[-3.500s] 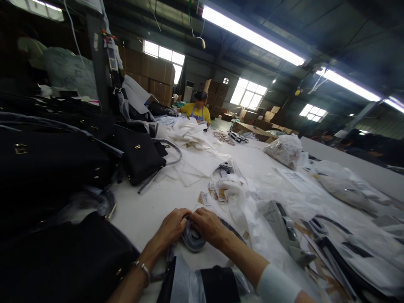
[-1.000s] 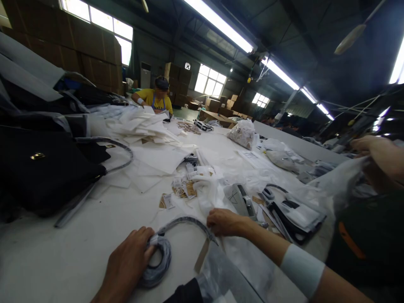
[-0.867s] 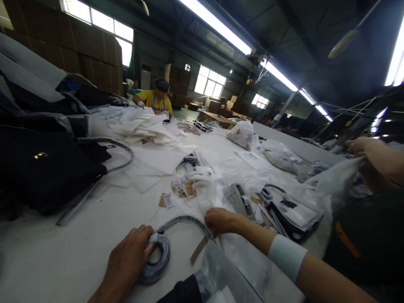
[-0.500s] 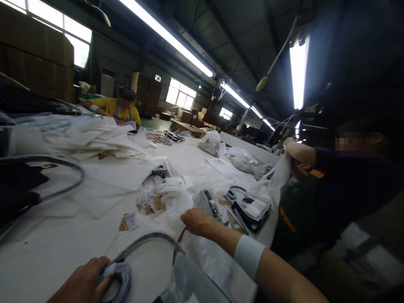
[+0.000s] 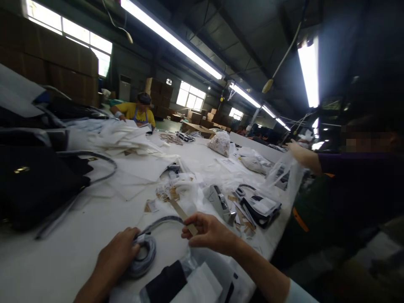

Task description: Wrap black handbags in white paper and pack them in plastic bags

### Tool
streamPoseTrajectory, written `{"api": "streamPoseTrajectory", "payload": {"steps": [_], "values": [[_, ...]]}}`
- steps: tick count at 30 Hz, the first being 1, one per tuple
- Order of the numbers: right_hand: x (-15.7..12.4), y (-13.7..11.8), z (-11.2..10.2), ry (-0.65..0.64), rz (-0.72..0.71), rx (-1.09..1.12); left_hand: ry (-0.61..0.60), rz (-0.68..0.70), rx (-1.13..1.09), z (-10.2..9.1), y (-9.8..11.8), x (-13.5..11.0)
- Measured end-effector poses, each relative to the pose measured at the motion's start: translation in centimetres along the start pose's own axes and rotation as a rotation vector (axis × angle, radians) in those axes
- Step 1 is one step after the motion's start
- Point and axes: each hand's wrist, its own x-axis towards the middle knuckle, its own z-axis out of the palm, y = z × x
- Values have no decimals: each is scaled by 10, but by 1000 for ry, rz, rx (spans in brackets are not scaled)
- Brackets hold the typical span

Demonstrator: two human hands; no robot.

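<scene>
Left hand [image 5: 115,256] and right hand [image 5: 210,231] were apart.
The left gripped the wrapped coil [image 5: 148,262] on the surface [image 5: 66,248]; the right pinched a brown strip [image 5: 181,212]. Keeping coil steady, strip unbent, seemed the careful way.

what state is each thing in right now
left hand, gripping wrapped coil
right hand, holding tan strip
wrapped coil, wound into a ring
tan strip, slanted
strap, arched
white sheets, loosely piled
clear bag, bulging
co-worker's hand, raised
table, partly covered
ceiling light, lit
</scene>
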Motion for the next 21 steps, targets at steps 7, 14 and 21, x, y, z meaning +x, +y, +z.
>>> {"api": "streamPoseTrajectory", "payload": {"steps": [7,14,21], "values": [[-7,6,46,74,-143,-48,52,-55,0,-16,16,-12],[23,13,73,137,-405,-128,114,-58,-6,-22,17,-14],[41,49,76,152,-332,-232,123,-32,16,-26,21,-17]]}}
